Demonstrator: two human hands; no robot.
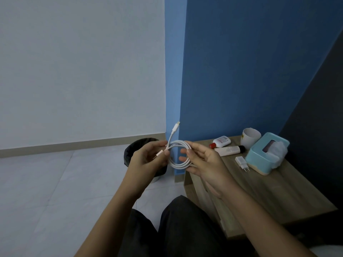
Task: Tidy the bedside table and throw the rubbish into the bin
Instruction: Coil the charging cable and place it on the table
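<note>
At frame centre we hold the white cable point(179, 156) coiled, left hand point(148, 160) and right hand point(206, 164) each with grip closed on it, while bottles, cup, charger plug point(242, 162) and tissue box point(267, 154) still await tidying on the tabletop point(278, 191) at right.

The cable point(179, 154) is white, as are the plug point(242, 162), the cup point(250, 135) and the tube point(229, 150) with its black cap. The small bottle point(220, 141) is white with a red cap. The tissue box point(267, 154) is pale turquoise, the bedside table point(269, 186) wood-grained brown, the bin point(141, 154) black, the wall point(241, 62) blue.
</note>
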